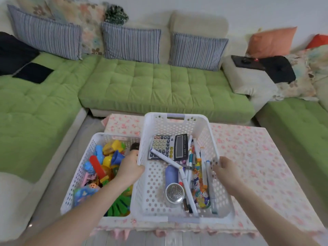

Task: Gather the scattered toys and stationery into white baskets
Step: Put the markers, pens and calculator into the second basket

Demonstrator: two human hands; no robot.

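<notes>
Two white perforated baskets stand on a low table with a pink floral cloth (257, 157). The stationery basket (159, 125) holds a calculator (169, 147), several pens and markers (184, 180), a blue tube and a round metal-faced device (174, 193). My left hand (130, 168) grips its left rim and my right hand (224, 168) grips its right rim. It looks raised, its left side overlapping the toy basket (79, 174), which is full of colourful plastic toys (104, 160).
A green cushioned sofa (150, 82) wraps around the table on three sides, with striped pillows at the back. Dark items lie on the left cushion and on the beige armrest (248, 75) at the right. Grey floor shows in front.
</notes>
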